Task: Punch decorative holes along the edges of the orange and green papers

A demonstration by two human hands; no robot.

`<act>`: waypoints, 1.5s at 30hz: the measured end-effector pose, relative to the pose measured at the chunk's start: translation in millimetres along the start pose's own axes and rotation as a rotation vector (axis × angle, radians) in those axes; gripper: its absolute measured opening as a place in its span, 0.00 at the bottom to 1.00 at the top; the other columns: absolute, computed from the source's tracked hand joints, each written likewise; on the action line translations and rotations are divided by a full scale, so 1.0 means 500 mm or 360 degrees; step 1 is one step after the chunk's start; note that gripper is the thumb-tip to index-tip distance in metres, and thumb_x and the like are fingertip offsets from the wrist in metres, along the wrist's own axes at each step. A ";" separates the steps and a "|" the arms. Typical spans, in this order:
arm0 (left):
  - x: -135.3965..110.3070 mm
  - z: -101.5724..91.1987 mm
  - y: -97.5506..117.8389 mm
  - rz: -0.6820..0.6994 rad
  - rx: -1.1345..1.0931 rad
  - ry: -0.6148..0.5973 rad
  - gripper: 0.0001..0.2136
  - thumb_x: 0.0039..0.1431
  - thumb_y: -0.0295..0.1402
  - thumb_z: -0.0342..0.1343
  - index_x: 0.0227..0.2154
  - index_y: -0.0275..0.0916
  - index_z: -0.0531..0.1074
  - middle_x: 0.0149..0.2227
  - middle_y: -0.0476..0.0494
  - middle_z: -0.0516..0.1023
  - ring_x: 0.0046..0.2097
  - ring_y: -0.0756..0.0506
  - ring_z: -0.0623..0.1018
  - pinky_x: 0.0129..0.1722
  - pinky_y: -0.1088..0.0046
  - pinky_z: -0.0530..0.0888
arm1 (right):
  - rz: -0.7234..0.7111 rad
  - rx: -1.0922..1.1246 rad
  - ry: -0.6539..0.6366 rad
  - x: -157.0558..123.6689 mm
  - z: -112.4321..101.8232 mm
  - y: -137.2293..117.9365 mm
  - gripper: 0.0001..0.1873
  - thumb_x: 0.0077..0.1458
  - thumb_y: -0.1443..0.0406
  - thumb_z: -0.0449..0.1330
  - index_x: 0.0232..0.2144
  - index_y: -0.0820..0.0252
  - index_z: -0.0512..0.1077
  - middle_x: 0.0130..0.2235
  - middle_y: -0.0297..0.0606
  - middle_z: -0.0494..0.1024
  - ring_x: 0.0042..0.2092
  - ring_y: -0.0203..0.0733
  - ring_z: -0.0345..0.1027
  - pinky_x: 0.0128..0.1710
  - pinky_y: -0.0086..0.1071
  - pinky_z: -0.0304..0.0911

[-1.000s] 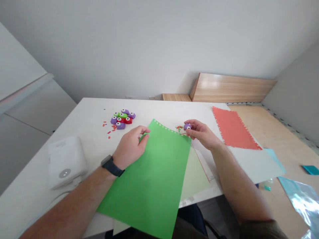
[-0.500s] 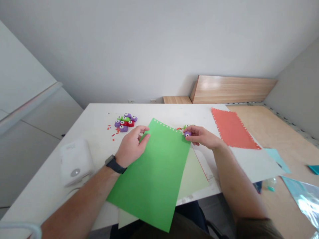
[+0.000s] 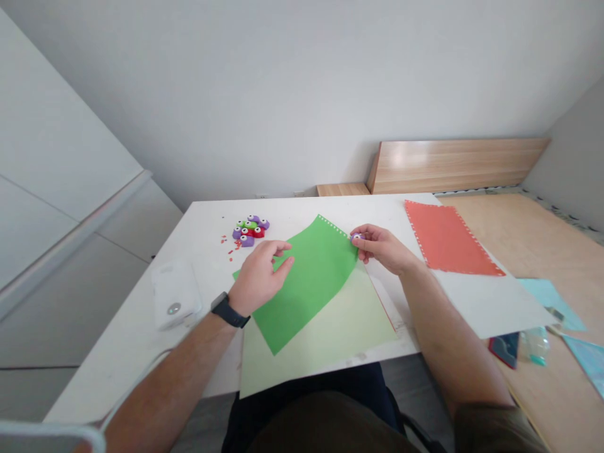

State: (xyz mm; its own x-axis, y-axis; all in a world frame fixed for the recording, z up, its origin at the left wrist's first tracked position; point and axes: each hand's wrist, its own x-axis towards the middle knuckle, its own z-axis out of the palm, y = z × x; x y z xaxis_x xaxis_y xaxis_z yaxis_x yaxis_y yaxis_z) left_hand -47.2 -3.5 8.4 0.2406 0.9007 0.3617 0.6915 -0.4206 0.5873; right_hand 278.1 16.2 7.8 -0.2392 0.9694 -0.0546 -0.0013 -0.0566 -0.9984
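A bright green paper sheet (image 3: 306,277) lies slanted on the white table (image 3: 198,226), with a row of small punched holes along its far edge. My left hand (image 3: 262,277) rests on its left part, fingers curled and pressing the sheet down. My right hand (image 3: 380,248) pinches a small purple paper punch (image 3: 356,237) at the sheet's far right corner, which lifts slightly. Under it lies a pale green sheet (image 3: 330,340).
A cluster of purple, green and red punches (image 3: 250,229) with red paper bits sits at the far left. A white box device (image 3: 173,294) stands left. A red sheet (image 3: 446,239) with punched edges lies right. Light blue sheets and a small bottle (image 3: 533,343) sit lower right.
The green sheet has been turned and slid away from me, uncovering the pale sheet. My right hand with the punch came onto the sheet's far right corner. The camera view shifted.
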 end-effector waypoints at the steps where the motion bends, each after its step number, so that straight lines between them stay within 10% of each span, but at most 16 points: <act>1: -0.010 -0.001 0.005 0.0002 0.0009 -0.0052 0.11 0.64 0.38 0.58 0.47 0.40 0.74 0.46 0.42 0.79 0.46 0.42 0.80 0.45 0.62 0.77 | -0.0003 0.0014 -0.0010 -0.001 0.001 -0.002 0.23 0.53 0.53 0.73 0.45 0.59 0.74 0.29 0.32 0.76 0.28 0.35 0.71 0.26 0.29 0.67; 13: -0.170 0.034 0.108 0.0015 0.0014 -0.0454 0.13 0.66 0.35 0.57 0.52 0.44 0.70 0.53 0.41 0.76 0.50 0.41 0.78 0.50 0.59 0.78 | -0.0033 0.0398 -0.0239 -0.027 0.027 -0.030 0.19 0.54 0.58 0.73 0.45 0.56 0.74 0.34 0.33 0.77 0.31 0.35 0.74 0.30 0.30 0.68; 20: -0.170 0.058 0.088 0.0150 0.0404 -0.0325 0.14 0.65 0.31 0.57 0.53 0.40 0.72 0.53 0.38 0.76 0.54 0.36 0.75 0.57 0.52 0.74 | -0.0005 0.0446 -0.0365 -0.035 0.022 -0.034 0.21 0.54 0.57 0.73 0.47 0.55 0.74 0.33 0.33 0.76 0.29 0.37 0.74 0.29 0.31 0.69; 33: -0.159 -0.019 0.110 0.0289 0.0568 0.0017 0.07 0.72 0.30 0.49 0.45 0.39 0.73 0.45 0.40 0.80 0.48 0.38 0.76 0.51 0.56 0.72 | -0.0032 0.0484 -0.0382 -0.031 0.008 -0.031 0.17 0.58 0.59 0.71 0.47 0.57 0.73 0.31 0.32 0.78 0.28 0.35 0.75 0.27 0.26 0.70; 40: -0.153 -0.018 0.088 0.0236 0.0710 -0.0384 0.10 0.73 0.28 0.47 0.42 0.40 0.74 0.39 0.44 0.81 0.41 0.40 0.79 0.42 0.58 0.72 | 0.0082 0.0317 -0.0425 -0.030 0.012 -0.031 0.17 0.57 0.60 0.71 0.45 0.60 0.73 0.29 0.32 0.77 0.28 0.34 0.74 0.27 0.27 0.71; 45: -0.158 -0.018 0.086 0.0260 0.0636 -0.0282 0.09 0.73 0.30 0.47 0.45 0.40 0.73 0.48 0.40 0.80 0.50 0.39 0.78 0.52 0.56 0.72 | 0.0078 0.0236 -0.0443 -0.031 0.014 -0.035 0.18 0.57 0.59 0.72 0.44 0.60 0.72 0.27 0.32 0.77 0.27 0.34 0.74 0.27 0.26 0.69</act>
State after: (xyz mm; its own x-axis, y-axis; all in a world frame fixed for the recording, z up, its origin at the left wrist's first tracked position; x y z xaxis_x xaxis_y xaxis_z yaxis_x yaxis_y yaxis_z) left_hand -42.4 -93.8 11.6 0.4567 0.8454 0.2768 0.8346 -0.5149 0.1956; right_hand 275.2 0.5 26.2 -0.4988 0.8634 -0.0763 -0.1196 -0.1558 -0.9805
